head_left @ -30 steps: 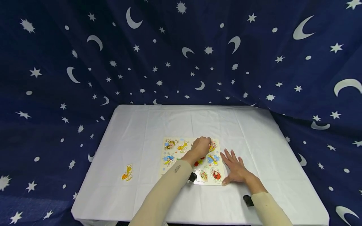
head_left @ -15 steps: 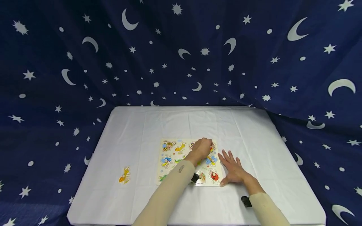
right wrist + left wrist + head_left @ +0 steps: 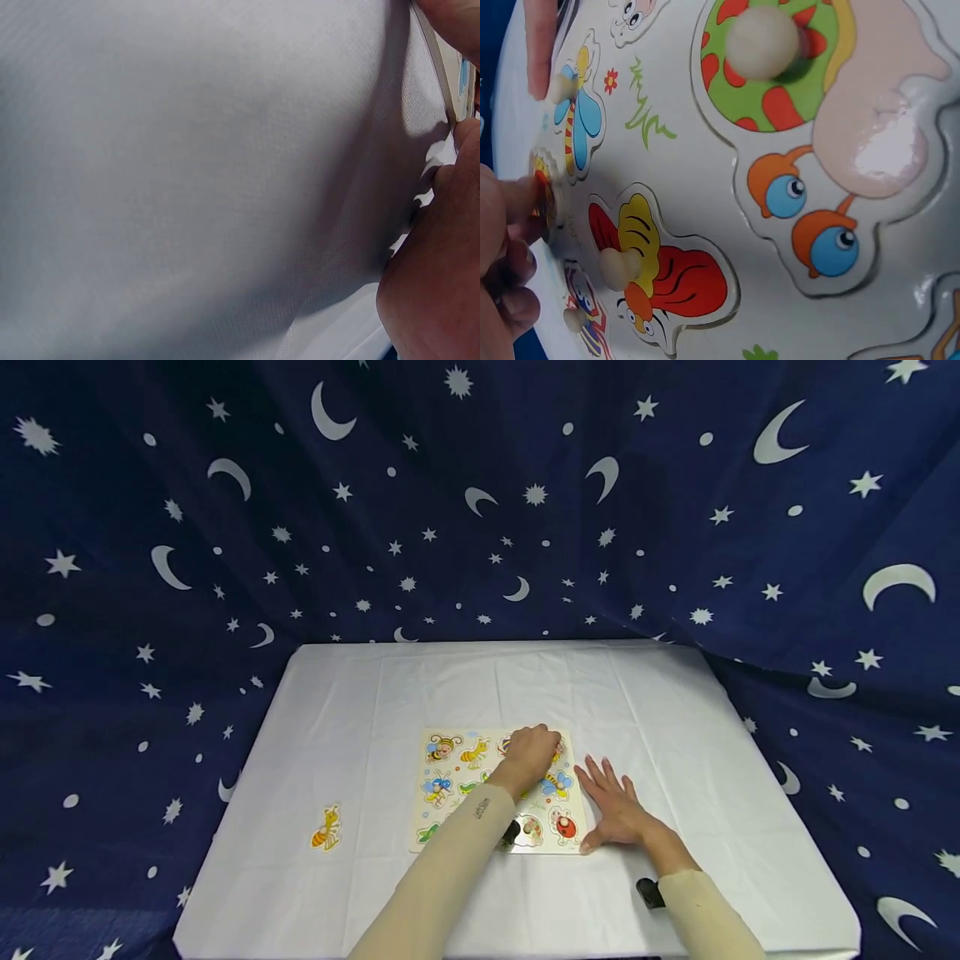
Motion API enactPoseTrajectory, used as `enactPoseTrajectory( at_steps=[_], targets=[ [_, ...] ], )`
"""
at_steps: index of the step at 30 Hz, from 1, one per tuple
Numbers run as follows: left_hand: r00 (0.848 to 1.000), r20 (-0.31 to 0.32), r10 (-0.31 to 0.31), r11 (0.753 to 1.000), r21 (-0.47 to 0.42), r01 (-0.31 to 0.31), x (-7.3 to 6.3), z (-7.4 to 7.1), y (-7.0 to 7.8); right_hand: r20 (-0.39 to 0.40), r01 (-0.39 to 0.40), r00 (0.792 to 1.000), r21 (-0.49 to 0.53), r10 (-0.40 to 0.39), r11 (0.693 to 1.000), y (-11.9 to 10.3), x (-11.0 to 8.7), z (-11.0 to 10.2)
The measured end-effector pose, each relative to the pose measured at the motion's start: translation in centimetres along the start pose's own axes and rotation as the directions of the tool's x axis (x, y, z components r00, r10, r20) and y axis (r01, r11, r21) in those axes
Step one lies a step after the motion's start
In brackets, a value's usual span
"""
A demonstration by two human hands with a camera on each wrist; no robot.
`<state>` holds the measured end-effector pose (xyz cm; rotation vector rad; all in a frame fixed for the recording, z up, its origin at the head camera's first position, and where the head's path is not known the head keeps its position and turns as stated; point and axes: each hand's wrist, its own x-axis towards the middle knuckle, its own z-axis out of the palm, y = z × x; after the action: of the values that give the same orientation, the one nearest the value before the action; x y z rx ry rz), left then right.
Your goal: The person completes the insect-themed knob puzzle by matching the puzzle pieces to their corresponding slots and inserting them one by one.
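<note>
A wooden knob puzzle board (image 3: 442,817) with insect pieces lies mid-table. My left hand (image 3: 531,755) reaches across to its far right corner. There, in the left wrist view, its thumb and fingers pinch a small yellow-and-red puzzle piece (image 3: 546,191); the fingers hide its knob, and whether it sits flat in its recess I cannot tell. My right hand (image 3: 617,812) is spread beside the board's right edge, thumb at the near corner. A fingertip of it shows at the top of the left wrist view. A snail piece (image 3: 761,97) and a red-and-yellow butterfly piece (image 3: 682,277) sit in their recesses.
A yellow-and-orange striped insect piece (image 3: 327,828) lies alone on the white tablecloth (image 3: 375,893), left of the board. A dark blue curtain (image 3: 450,460) with moons and stars hangs around the table.
The head view has shifted slightly, so everything sits a little further left in it. My left hand stays at the corner piece with small movements; the right hand keeps its place.
</note>
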<state>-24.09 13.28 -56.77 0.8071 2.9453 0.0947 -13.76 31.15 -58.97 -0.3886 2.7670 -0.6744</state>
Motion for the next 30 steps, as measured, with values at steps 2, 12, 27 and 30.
enactPoseTrajectory(
  at_steps=[2,12,27,30],
  targets=[
    [1.000,-0.026,-0.016,1.000,0.013,0.016,0.1,-0.1,0.0,0.000,0.001,1.000,0.005,-0.001,1.000,0.0,0.1,-0.1],
    [0.998,-0.048,-0.031,0.999,-0.022,0.030,0.2,1.0,0.0,0.015,0.008,1.000,0.014,-0.008,1.000,-0.3,0.0,-0.1],
    [0.976,-0.212,-0.048,0.910,-0.413,-0.045,-5.2,0.5,-3.1,0.021,-0.003,1.000,0.003,0.003,1.000,-0.6,0.0,0.1],
    [0.945,-0.322,-0.058,0.871,-0.479,-0.109,-7.4,0.5,-3.2,0.014,-0.006,1.000,0.010,0.005,1.000,-0.5,-0.2,-0.2]
  ],
)
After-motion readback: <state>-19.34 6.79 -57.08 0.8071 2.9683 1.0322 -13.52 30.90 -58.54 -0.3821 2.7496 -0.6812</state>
